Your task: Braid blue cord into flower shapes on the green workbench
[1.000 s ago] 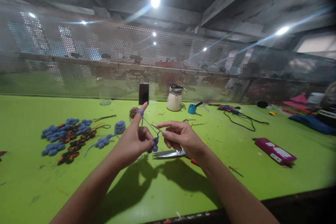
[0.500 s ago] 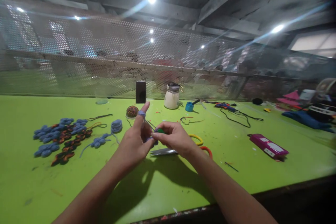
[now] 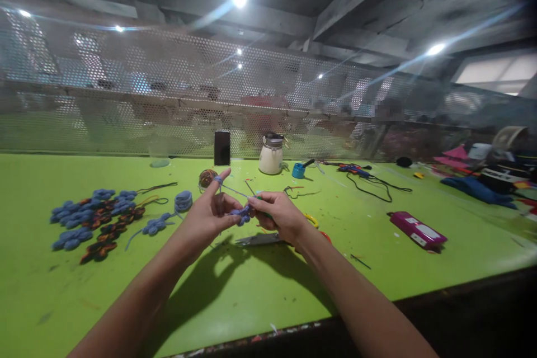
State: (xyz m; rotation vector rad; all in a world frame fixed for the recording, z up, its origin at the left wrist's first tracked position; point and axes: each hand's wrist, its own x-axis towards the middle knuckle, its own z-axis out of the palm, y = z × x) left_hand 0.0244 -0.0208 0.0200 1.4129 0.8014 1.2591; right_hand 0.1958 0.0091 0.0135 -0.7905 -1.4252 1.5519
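My left hand (image 3: 210, 213) pinches a small blue-purple crocheted piece (image 3: 243, 216) between thumb and fingers. Its raised index finger has blue yarn (image 3: 218, 179) wound round it, and a strand runs taut from there toward my right hand. My right hand (image 3: 280, 213) grips a crochet hook with a green handle (image 3: 259, 197), mostly hidden by the fingers. The hook's tip meets the yarn close to the piece. Under my right hand lie scissors (image 3: 257, 240) with yellow and orange handles. Left of my hands is a small blue yarn ball (image 3: 183, 201).
Blue crocheted flowers (image 3: 72, 238) and dark orange ones (image 3: 99, 250) lie at left. Behind my hands stand a multicoloured yarn ball (image 3: 207, 178), phone (image 3: 222, 148), cream jug (image 3: 271, 158) and blue pot (image 3: 298, 170). A glue gun (image 3: 354, 169) and magenta box (image 3: 418, 230) lie right, before a perforated screen (image 3: 184, 89).
My hands have drawn slightly apart, and the crocheted piece now shows between them. The yarn stretches from my left index finger to the hook. The view has shifted slightly to the right.
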